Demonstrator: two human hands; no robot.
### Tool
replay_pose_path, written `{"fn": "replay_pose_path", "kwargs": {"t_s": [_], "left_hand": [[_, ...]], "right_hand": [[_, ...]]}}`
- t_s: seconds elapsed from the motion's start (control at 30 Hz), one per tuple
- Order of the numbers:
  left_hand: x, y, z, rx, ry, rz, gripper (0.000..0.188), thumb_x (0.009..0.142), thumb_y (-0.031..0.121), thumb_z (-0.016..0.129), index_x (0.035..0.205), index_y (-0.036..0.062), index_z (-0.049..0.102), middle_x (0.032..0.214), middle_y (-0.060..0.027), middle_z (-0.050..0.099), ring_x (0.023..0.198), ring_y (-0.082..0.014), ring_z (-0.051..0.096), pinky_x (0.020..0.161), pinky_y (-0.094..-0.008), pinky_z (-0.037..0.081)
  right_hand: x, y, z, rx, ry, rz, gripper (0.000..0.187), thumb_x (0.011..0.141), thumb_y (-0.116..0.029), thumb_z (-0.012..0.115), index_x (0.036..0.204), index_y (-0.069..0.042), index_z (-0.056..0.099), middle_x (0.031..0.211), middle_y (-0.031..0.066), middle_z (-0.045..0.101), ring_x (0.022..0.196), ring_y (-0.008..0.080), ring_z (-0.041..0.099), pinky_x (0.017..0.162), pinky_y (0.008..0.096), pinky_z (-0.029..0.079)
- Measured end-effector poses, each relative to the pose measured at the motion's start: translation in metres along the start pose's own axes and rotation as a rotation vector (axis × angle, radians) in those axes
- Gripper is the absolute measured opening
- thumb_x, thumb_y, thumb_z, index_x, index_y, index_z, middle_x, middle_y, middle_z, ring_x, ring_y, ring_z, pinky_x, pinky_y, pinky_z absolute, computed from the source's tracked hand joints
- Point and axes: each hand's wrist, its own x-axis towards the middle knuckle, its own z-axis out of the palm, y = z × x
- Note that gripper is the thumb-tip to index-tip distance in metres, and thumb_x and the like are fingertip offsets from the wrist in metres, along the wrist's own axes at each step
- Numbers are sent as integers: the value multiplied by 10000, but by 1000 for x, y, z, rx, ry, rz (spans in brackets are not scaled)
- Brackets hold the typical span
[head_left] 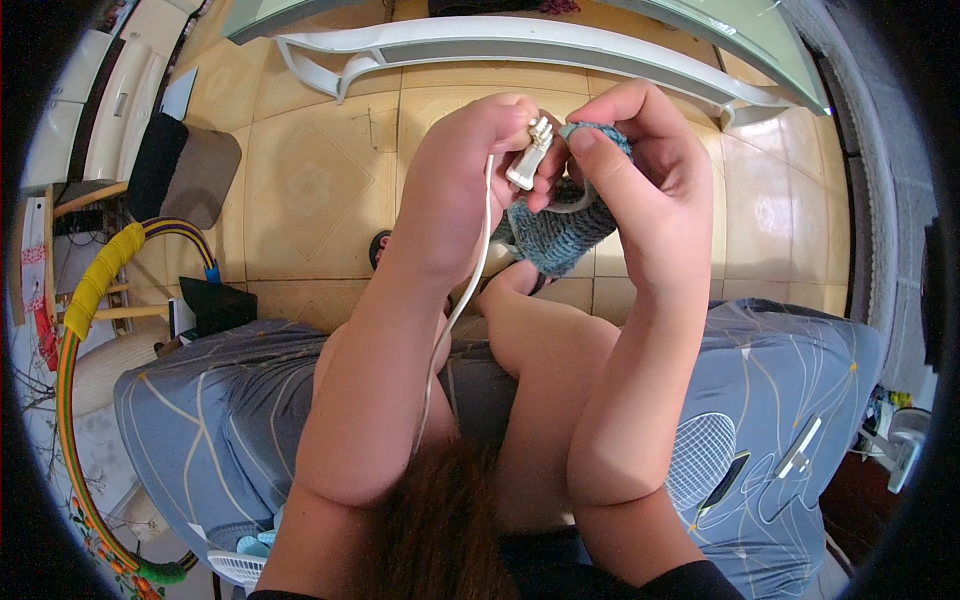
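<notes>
Held up in front of me, my left hand [465,150] is closed, its thumb and fingers pinching a small white plastic-looking piece [528,160] with several knobs at its top; I cannot make out its kind. A thin white cord [484,240] runs from beside the left fingers down along my forearm towards my lap. Close on the right, my right hand [650,150] grips the upper edge of a blue-green knitted piece [562,238] between thumb and fingers. The rest of the knitting hangs below, and its far side is partly hidden behind the hand.
I sit on a grey-blue patterned cover [770,370]. At right lie a white mesh oval [702,455], a phone [722,480] and a white power strip [800,448] with cords. A large striped hoop [66,400] stands at left. Ahead is a glass-topped table's white frame [520,30].
</notes>
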Motion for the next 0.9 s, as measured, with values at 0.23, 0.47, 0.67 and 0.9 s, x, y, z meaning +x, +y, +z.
{"fn": "replay_pose_path", "kwargs": {"t_s": [0.23, 0.47, 0.67, 0.9], "left_hand": [[1, -4, -6, 171, -34, 60, 267, 843, 249, 444, 646, 70, 460, 617, -4, 458, 564, -74, 373, 526, -222, 303], [-3, 1, -3, 245, -56, 54, 253, 839, 232, 447, 653, 62, 469, 631, 16, 455, 581, -59, 376, 534, -214, 308], [-6, 4, -5, 258, -6, 57, 203, 832, 226, 450, 710, 75, 510, 695, 29, 479, 651, -57, 422, 585, -209, 352], [-7, 5, -2, 287, 21, 27, 210, 832, 223, 444, 704, 68, 506, 683, 16, 483, 653, -65, 426, 590, -221, 354]], "right_hand": [[-1, 0, 1, -49, 33, -63, 66, 784, 28, 556, 829, 13, 510, 689, 64, 589, 608, 107, 580, 562, 228, 481], [0, 3, -1, -109, 10, -78, 76, 764, 32, 577, 814, 11, 525, 700, 50, 595, 641, 86, 580, 576, 208, 465], [0, 3, 2, -111, -13, -85, 69, 760, 31, 583, 803, 8, 534, 712, 43, 606, 660, 79, 577, 582, 199, 457], [1, 4, 0, -103, 7, -68, 67, 770, 30, 587, 803, 11, 532, 705, 46, 602, 635, 84, 578, 573, 208, 464]]}}
